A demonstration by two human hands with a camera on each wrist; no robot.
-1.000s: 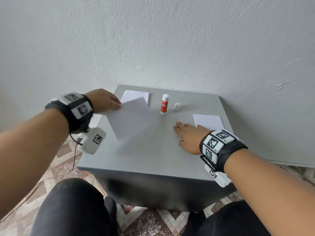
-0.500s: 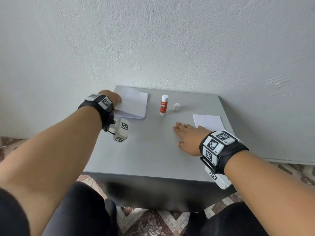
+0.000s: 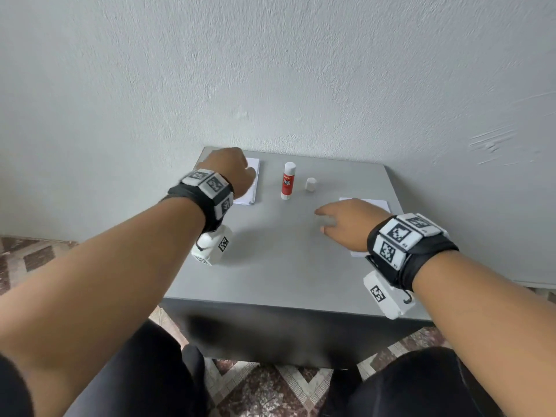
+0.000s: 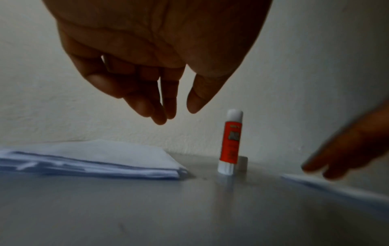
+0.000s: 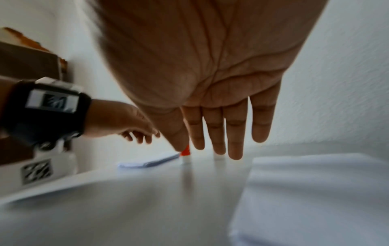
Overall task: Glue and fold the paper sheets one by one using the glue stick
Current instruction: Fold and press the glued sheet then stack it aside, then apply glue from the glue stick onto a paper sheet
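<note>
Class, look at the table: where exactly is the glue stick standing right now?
In the head view the glue stick stands upright near the table's far edge, between the folded paper stack on its left and its small white cap on its right.

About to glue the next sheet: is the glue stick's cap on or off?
Off. The glue stick stands upright with its white glue tip bare, and the small white cap sits apart on the table beside it.

The grey tabletop (image 3: 270, 266) bears a folded paper stack (image 3: 252, 188) at its far-left corner. A glue stick (image 3: 288, 181) stands upright mid-far edge, seemingly its cap (image 3: 311, 185) beside it. More sheets (image 3: 376, 204) lie along the right edge.
</note>
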